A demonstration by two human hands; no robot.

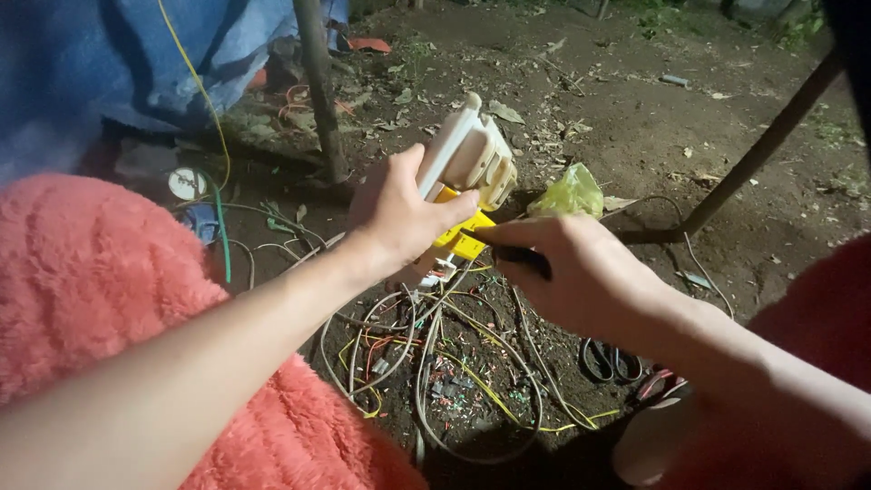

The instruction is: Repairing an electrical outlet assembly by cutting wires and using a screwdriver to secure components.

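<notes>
My left hand (399,218) grips a cream plastic electrical box (467,154) with a yellow part (458,238) at its lower end, holding it tilted above the dirt ground. My right hand (581,272) holds a dark slim tool (517,256) whose tip touches the yellow part. Thin wires (445,299) hang from the box down to a tangle on the ground below both hands.
A tangle of grey, yellow and red wires (435,372) with small cut bits lies on the soil. A fluffy pink cloth (100,272) covers my left. A blue tarp (109,54), a wooden post (318,82), a slanted pole (762,150) and a green plastic bag (567,192) stand around.
</notes>
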